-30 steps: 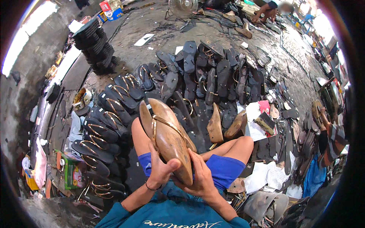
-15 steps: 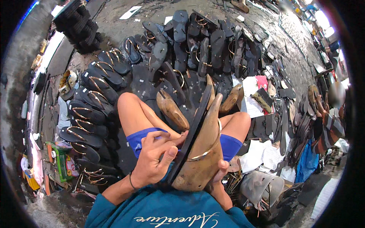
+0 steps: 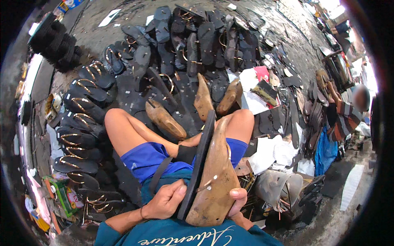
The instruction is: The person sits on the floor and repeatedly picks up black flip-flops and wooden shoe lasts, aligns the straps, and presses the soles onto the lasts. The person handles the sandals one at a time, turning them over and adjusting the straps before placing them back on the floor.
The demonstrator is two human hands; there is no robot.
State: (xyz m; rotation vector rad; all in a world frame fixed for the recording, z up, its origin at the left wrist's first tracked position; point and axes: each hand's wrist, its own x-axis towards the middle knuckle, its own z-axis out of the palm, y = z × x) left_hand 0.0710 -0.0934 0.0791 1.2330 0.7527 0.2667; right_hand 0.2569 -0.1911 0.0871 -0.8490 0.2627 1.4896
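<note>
A brown wooden shoe last (image 3: 215,176) stands tilted over my lap, toe away from me. A dark sandal sole (image 3: 198,172) lies along its left side, and a thin gold strap (image 3: 208,183) crosses the last. My right hand (image 3: 237,201) grips the last's heel end from the right, thumb showing and most fingers hidden behind it. Close beside the sole's lower edge, my left hand (image 3: 166,201) is closed, thumb pressed to its fingers; whatever they hold is hidden. A narrow dark strip (image 3: 161,175) slants across my lap, its lower end by that hand.
More wooden lasts (image 3: 166,119) lie beyond my legs. Finished-looking black sandals with gold straps (image 3: 78,143) line the left, and several dark sandals (image 3: 205,43) stand at the far side. White paper (image 3: 275,153) and a translucent bucket (image 3: 273,188) are at right.
My left hand has gone from partly spread fingers at the sole to a closed grip lower down. The dark strip has come into view on my lap. The view has shifted right.
</note>
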